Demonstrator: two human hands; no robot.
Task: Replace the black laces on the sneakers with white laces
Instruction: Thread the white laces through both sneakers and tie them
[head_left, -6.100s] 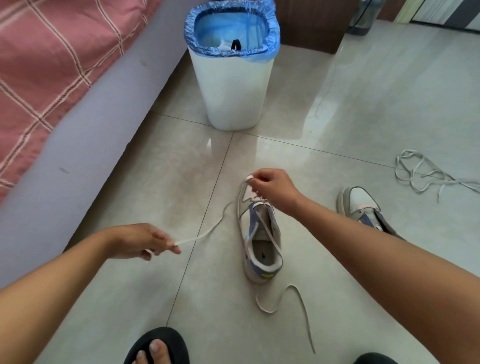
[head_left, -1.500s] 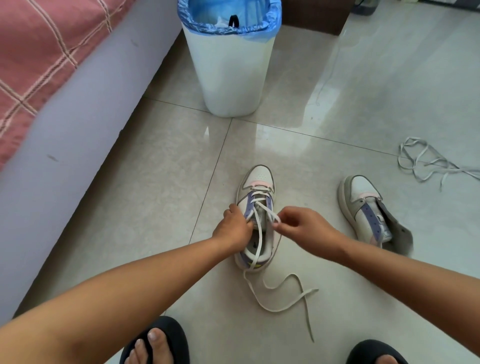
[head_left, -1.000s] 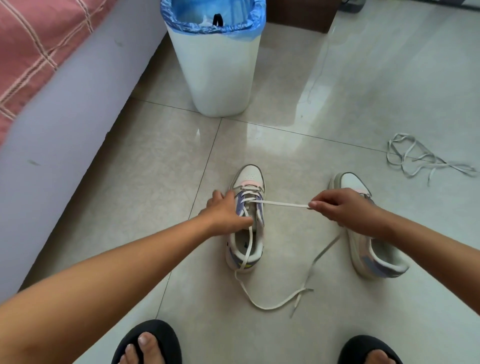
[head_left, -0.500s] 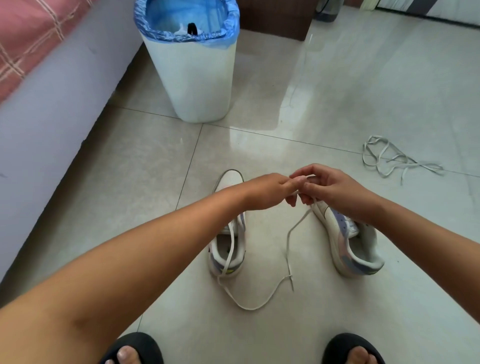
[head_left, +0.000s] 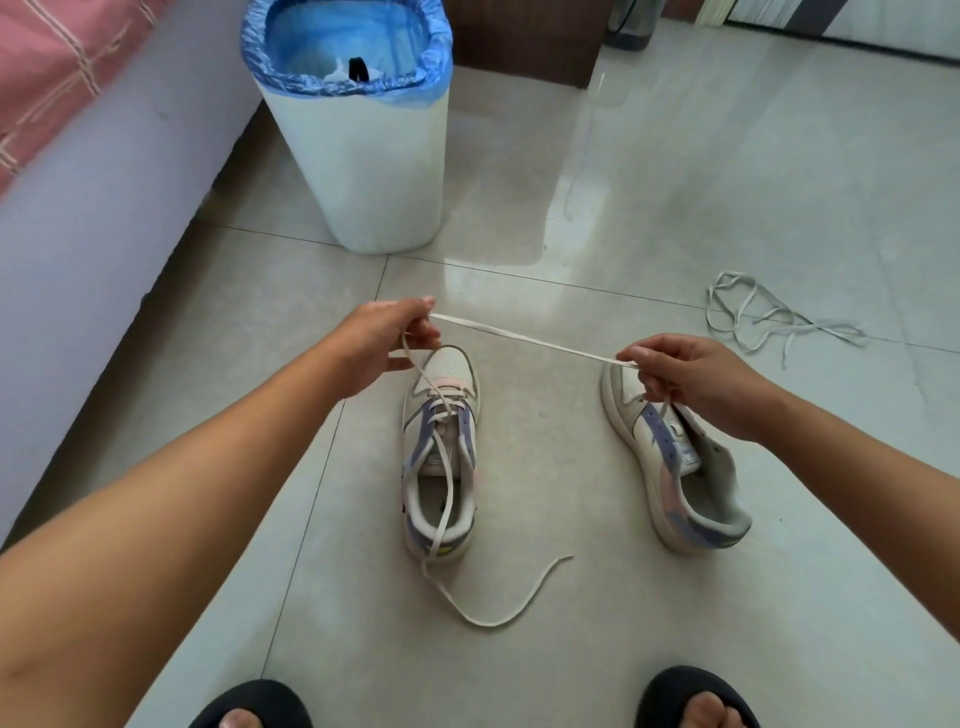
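Your left hand (head_left: 382, 340) pinches the white lace (head_left: 524, 340) between thumb and forefinger above the toe of the left sneaker (head_left: 440, 452), and your right hand (head_left: 685, 376) pinches the same lace further along, over the toe of the right sneaker (head_left: 675, 467). Both grips are closed on the lace alone. The span between them runs taut, left to right and slightly down toward the right. You are probably drawing it straight to take out twists and gauge the free length before threading the next eyelet.

From your left grip the lace drops into the lowest eyelets of the left sneaker, which lies on the floor tiles (head_left: 571, 649) with its toe pointing away from you and its heel toward your feet. The other end runs back along the tongue, out over the heel, and curls loose on the tiles. The right sneaker carries no lace, its toe angled away and slightly leftward. A second white lace (head_left: 763, 317) lies tangled well apart at the right, likely for that shoe. The bin (head_left: 358, 145) stands beyond.
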